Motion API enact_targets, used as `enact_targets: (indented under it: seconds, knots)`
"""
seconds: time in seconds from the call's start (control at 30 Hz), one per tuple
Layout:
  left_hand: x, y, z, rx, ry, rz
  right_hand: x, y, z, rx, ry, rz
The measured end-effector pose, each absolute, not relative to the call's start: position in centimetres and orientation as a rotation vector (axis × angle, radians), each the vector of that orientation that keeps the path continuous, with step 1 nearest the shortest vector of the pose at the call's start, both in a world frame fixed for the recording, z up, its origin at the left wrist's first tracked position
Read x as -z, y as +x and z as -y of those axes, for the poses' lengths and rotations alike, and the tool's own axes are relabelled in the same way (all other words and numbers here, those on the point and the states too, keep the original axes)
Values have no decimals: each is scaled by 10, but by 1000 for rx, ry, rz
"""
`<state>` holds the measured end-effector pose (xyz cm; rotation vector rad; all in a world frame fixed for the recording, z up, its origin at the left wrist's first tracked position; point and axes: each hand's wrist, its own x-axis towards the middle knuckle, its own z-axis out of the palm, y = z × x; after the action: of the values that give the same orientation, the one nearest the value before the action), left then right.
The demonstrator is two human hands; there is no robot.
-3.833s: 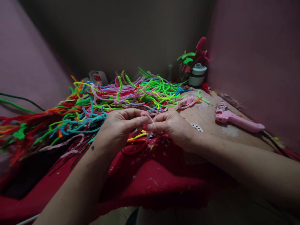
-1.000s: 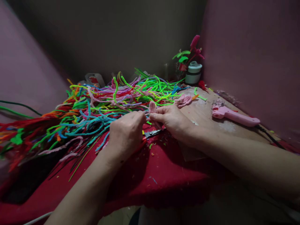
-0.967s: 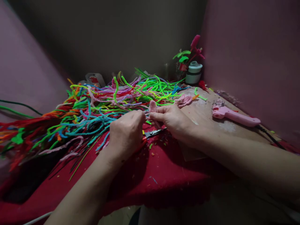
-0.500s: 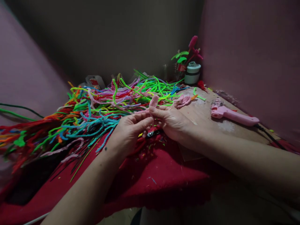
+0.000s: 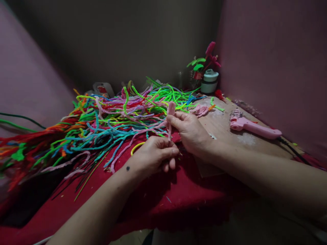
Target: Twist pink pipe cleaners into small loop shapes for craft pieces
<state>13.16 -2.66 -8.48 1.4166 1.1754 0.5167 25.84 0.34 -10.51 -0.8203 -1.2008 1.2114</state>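
Between thumb and fingers my right hand pinches a pink pipe cleaner, bent into a narrow petal-like loop that stands upright above the fingertips. A pink strand runs down from the loop to my left hand, whose closed thumb and fingers grip its lower end. Another pink strand trails leftward from near the loop across the pile. A yellow curved handle pokes out behind my left hand; the rest of that tool is hidden. Just beyond my right hand lies a pink pipe-cleaner piece with an orange tip.
A big heap of multicoloured pipe cleaners covers the left and back. To the right, a pink glue gun with a black cord rests on a brown board. A pale jar and pipe-cleaner flowers stand behind. Red cloth lies in front.
My left hand has moved down and to the right, away from the loop, with the pink strand stretched between the hands. The loop now stands more upright, and the yellow handle has come into view.
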Motion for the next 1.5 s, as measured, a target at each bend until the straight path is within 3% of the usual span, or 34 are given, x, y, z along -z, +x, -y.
enact_targets:
  seconds: [0.17, 0.33, 0.9, 1.1, 1.5]
  knots:
    - [77, 120, 22, -937, 1717, -1380, 100, 263, -4, -1267, -816, 1280]
    - [79, 111, 16, -1036, 1793, -1389, 103, 259, 0, -1424, -755, 1305]
    - [77, 103, 13, -924, 1593, -1191, 100, 258, 4, -1556, -841, 1320]
    - [70, 96, 11, -1010, 1705, -1307, 103, 258, 5, -1434, -898, 1350]
    - [70, 99, 11, -816, 1810, -1286, 105, 259, 5, -1363, -965, 1507]
